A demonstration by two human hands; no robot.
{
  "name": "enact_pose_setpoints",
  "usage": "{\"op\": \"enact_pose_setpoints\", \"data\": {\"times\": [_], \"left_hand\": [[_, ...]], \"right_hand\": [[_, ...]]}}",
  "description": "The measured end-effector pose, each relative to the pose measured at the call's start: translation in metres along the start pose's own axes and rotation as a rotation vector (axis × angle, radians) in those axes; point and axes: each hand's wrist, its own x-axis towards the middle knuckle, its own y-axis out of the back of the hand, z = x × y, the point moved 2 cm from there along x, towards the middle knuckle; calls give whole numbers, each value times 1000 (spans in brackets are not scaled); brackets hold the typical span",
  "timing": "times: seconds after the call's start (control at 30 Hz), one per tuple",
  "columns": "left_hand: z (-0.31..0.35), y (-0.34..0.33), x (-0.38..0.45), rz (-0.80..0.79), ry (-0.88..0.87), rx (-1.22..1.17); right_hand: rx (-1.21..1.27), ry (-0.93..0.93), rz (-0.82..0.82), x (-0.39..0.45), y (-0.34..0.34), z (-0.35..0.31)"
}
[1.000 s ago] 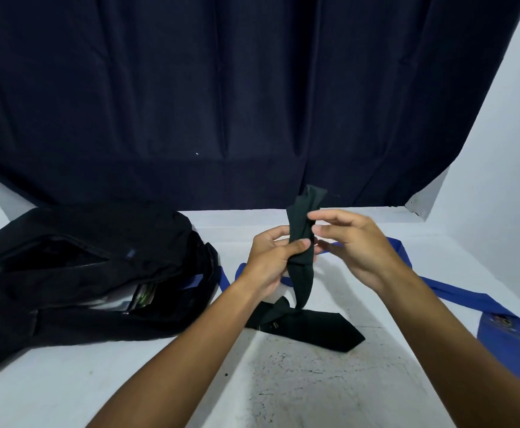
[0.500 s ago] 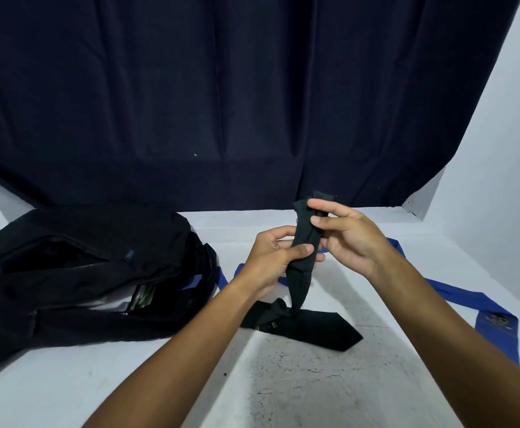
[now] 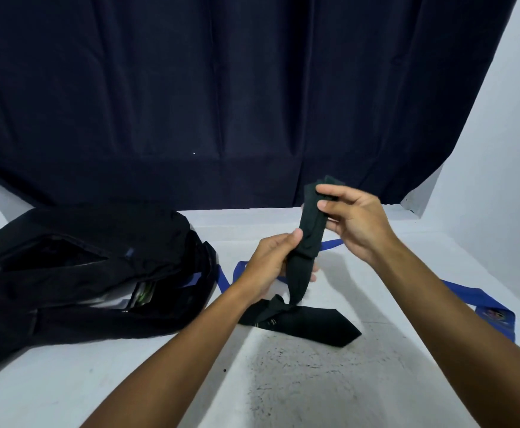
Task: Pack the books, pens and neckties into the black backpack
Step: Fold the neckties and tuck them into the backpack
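A dark green necktie (image 3: 309, 230) stands folded upright over the white table, its wide pointed end (image 3: 314, 327) lying flat on the surface. My left hand (image 3: 271, 264) grips the folded part low down, thumb on top. My right hand (image 3: 356, 219) pinches the fold's upper end. A blue necktie (image 3: 487, 307) lies across the table behind and to the right, partly hidden by my hands. The black backpack (image 3: 76, 273) lies on its side at the left with its opening towards me; books (image 3: 142, 296) show inside.
A dark navy curtain (image 3: 221, 88) hangs behind the white table (image 3: 283, 381). A pale wall (image 3: 505, 149) closes in the right side. Bare tabletop lies in front of the backpack and between my arms.
My right hand has moved up along the green tie, from beside the left hand to its upper end. The left hand keeps its grip lower down. The tie's wide end stays on the table.
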Motion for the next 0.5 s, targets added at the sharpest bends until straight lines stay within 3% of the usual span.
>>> {"op": "enact_pose_setpoints", "data": {"times": [0.23, 0.37, 0.5], "left_hand": [[-29, 41, -1, -199, 93, 246], [-23, 64, -2, -78, 5, 151], [4, 78, 1, 177, -306, 284]], "right_hand": [[82, 135, 169, 38, 32, -49], [101, 169, 264, 57, 58, -71], [102, 166, 325, 68, 73, -73]]}}
